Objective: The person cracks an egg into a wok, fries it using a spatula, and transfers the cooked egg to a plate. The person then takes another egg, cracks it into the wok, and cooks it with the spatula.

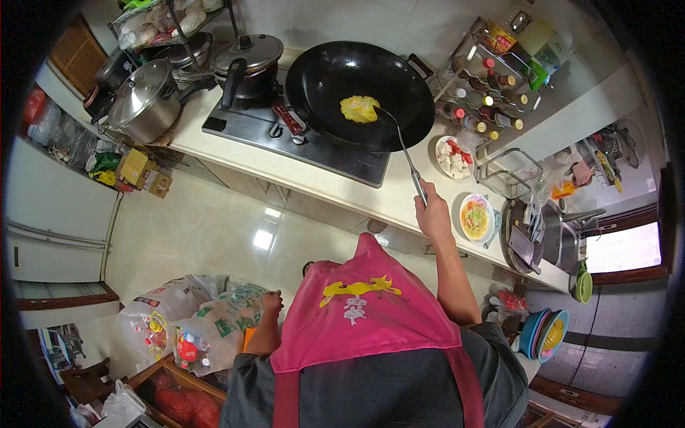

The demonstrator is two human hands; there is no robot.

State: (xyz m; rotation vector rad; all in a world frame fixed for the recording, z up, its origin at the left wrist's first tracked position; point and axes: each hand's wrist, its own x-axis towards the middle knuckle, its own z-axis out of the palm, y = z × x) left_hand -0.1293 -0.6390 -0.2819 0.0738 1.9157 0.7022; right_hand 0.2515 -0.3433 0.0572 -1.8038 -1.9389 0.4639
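Note:
My right hand (432,210) is closed round the handle of a metal spatula (408,160), which reaches up into a large black wok (314,85) on the stove. The spatula's tip touches the right edge of a yellow piece of egg (358,109) lying in the wok. Low beside the pink apron (367,307), my left hand (272,302) hangs away from the counter; its fingers look curled, but they are too small to tell what, if anything, is in them. Right of the wok stand a bowl of white cubes and red pieces (454,158) and a bowl of shredded vegetables (476,218).
Pots (146,100) and a pressure cooker (246,60) stand left of the wok. A bottle rack (492,85) is at the back right, with a cleaver (522,245) on a round board and a sink (567,246) further right. Plastic bags (164,314) lie on the floor.

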